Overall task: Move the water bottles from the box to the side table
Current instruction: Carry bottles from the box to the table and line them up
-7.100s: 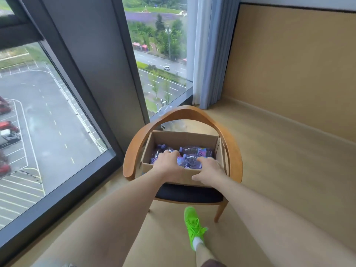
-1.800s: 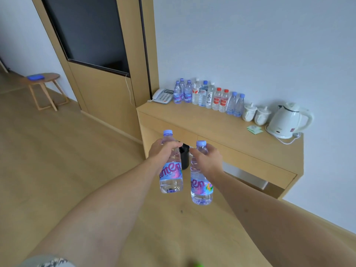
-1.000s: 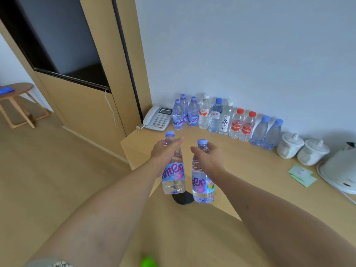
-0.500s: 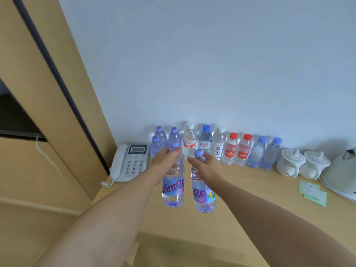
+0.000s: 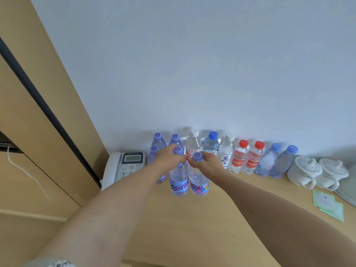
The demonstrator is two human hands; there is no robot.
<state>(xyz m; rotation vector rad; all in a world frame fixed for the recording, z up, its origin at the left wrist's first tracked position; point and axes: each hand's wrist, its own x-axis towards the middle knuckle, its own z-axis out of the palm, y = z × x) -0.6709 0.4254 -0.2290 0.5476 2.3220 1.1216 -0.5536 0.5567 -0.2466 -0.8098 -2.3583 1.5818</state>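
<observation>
1. My left hand (image 5: 169, 158) is wrapped round the neck of a purple-capped water bottle (image 5: 179, 182), fingers curled just under the cap. The label reads "Ganten".
2. My right hand (image 5: 207, 163) grips the neck of a second purple-capped bottle (image 5: 199, 183) the same way. The thumb tips of both hands nearly meet between the two caps.
3. Both bottles are upright and side by side, touching or almost so. Their bases sit at the wooden worktop (image 5: 192, 228); I cannot tell whether they rest on it or hang just above.
4. Just behind my left hand stand three more purple-capped bottles (image 5: 158, 140), partly hidden by my wrist and forearm.
5. Behind my hands, a row of other bottles lines the wall: a white-capped one (image 5: 193, 142), a blue-capped one (image 5: 211, 144), another white-capped one (image 5: 228, 151), two red-capped ones (image 5: 245, 157), then two with pale blue caps (image 5: 277, 160). This row closes off the space behind the two bottles I hold.
6. To the left, a white desk telephone (image 5: 123, 166) sits at the worktop's end, near the purple-capped group.
7. To the right, two white lidded cups (image 5: 317, 172) stand near the wall. In front of them lie green paper packets (image 5: 329, 206). Part of a pale rounded object shows at the frame edge; too little of it shows to identify.
8. At far left: a wooden panel (image 5: 48, 112) with a dark strip.
</observation>
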